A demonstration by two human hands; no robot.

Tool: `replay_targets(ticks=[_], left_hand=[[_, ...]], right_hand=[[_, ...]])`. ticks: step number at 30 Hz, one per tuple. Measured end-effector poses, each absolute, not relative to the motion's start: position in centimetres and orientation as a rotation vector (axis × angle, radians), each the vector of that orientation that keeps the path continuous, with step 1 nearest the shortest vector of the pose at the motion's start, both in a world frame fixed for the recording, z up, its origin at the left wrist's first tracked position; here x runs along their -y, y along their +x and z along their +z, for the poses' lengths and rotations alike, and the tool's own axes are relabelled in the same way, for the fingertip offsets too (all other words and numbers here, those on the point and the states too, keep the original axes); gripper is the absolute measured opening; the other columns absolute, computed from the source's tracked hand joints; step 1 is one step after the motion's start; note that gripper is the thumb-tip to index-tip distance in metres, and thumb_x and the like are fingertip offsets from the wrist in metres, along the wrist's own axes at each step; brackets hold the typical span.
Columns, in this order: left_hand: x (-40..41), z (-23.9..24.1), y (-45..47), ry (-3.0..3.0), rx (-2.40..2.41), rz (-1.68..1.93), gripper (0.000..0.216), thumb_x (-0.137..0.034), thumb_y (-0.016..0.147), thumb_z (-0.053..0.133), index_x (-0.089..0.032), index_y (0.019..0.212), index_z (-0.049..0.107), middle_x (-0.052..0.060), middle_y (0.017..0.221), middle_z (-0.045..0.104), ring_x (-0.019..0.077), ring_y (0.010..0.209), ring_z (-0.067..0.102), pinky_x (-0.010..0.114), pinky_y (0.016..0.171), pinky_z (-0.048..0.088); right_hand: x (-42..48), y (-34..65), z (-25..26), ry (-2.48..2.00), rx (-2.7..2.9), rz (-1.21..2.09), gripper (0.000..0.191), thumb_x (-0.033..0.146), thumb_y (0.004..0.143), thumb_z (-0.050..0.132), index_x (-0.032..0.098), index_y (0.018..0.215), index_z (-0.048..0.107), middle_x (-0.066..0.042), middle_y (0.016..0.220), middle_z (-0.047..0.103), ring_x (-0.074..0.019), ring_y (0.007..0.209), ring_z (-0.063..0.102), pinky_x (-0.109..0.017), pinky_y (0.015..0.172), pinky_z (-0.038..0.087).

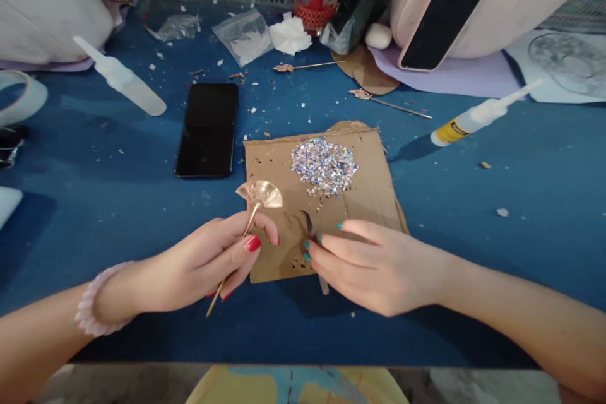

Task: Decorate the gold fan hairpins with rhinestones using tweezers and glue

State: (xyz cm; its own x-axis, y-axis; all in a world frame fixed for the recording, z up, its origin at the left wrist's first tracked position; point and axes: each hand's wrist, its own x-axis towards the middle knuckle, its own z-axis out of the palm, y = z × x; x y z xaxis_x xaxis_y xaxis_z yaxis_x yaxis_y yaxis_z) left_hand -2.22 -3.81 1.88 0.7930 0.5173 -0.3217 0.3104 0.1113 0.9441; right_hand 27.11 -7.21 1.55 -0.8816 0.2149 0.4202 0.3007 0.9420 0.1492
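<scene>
Between the thumb and fingers of my left hand is the thin stem of a gold hairpin with a fan-shaped head. The fan points away from me, over the left edge of a cardboard piece. My right hand pinches dark tweezers with a curved tip above the cardboard; their pale rear end shows below my fingers. Beyond the tips, apart from them, lies a pile of small glittering rhinestones or chips on the cardboard. Whether the tweezers hold anything is too small to tell.
A black phone lies left of the cardboard. A white dropper bottle is behind it, and a yellow-labelled glue bottle is at right. Two hairpins, a plastic bag and crumpled tissue lie farther back.
</scene>
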Motion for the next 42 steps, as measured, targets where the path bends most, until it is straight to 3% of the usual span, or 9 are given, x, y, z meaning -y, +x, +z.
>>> replay_targets(ticks=[4,9,13,28,42], left_hand=[[3.8,2.0,-2.55,1.585,-0.768,0.241,0.044,-0.056,0.109,0.03,-0.021,0.108,0.055,-0.007,0.05,0.049,0.0096,0.042,0.041,0.02,0.048,0.04],[3.62,1.73,-2.58,1.587,-0.862,0.299,0.042,-0.05,0.11,0.03,-0.021,0.115,0.06,-0.006,0.051,0.046,0.0127,0.043,0.041,0.025,0.048,0.041],[3.45,1.5,-2.66,1.621,-0.856,0.313,0.038,-0.044,0.11,0.03,-0.022,0.116,0.061,-0.005,0.052,0.053,0.013,0.042,0.043,0.028,0.054,0.046],[3.38,1.41,-2.9,1.616,-0.819,0.269,0.033,-0.04,0.112,0.031,-0.025,0.122,0.059,-0.006,0.058,0.058,0.008,0.045,0.048,0.016,0.046,0.043],[3.5,1.79,-2.26,1.64,-0.888,0.263,0.027,-0.03,0.109,0.037,-0.02,0.115,0.062,-0.008,0.056,0.06,0.0041,0.044,0.049,0.009,0.044,0.04]], right_hand=[[7.21,27.21,1.64,-0.321,2.685,-0.342,0.016,0.025,0.096,0.065,0.018,0.099,0.079,-0.004,0.108,0.079,-0.0185,0.1,0.066,-0.033,0.077,0.055],[7.39,27.19,1.59,-0.344,2.689,-0.307,0.017,0.024,0.097,0.063,0.018,0.099,0.079,-0.006,0.108,0.079,-0.0183,0.098,0.068,-0.033,0.08,0.056],[7.35,27.32,1.52,-0.329,2.686,-0.28,0.016,0.024,0.097,0.063,0.018,0.097,0.078,-0.006,0.106,0.079,-0.0186,0.098,0.068,-0.034,0.081,0.056],[6.97,27.54,1.4,-0.284,2.64,-0.321,0.012,0.028,0.093,0.066,0.024,0.088,0.077,-0.003,0.099,0.079,-0.0182,0.094,0.069,-0.032,0.074,0.057],[7.11,27.6,1.52,-0.272,2.642,-0.313,0.011,0.022,0.094,0.064,0.018,0.094,0.074,-0.005,0.097,0.078,-0.0182,0.094,0.07,-0.034,0.079,0.055]])
